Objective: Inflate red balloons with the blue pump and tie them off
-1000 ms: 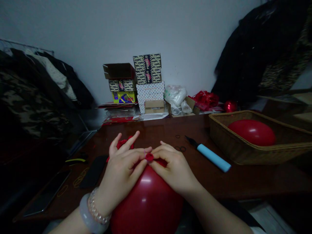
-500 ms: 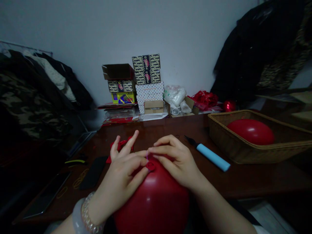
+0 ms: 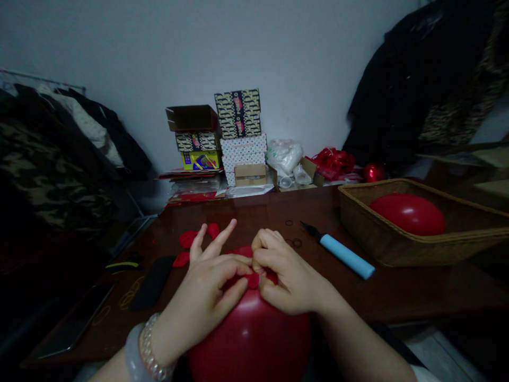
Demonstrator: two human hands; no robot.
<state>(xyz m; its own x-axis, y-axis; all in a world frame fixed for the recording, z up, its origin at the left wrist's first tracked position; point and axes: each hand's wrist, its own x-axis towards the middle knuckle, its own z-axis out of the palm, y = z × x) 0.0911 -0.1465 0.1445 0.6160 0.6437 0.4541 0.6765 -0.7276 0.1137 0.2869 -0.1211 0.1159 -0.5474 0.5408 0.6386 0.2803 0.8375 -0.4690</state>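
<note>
Table: dark, glossy.
Red balloon: probably light, slippery, burst-prone; best held by neck.
Left hand: pinching neck.
Right hand: curled narrow beside neck, contents unclear.

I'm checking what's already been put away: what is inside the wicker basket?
One red balloon lies inside the wicker basket. The near wall and the balloon hide part of the basket's floor, so anything there can't be seen.

pale grey-blue wall in dim light; dark reddish-brown table; clothes rack at left
</note>
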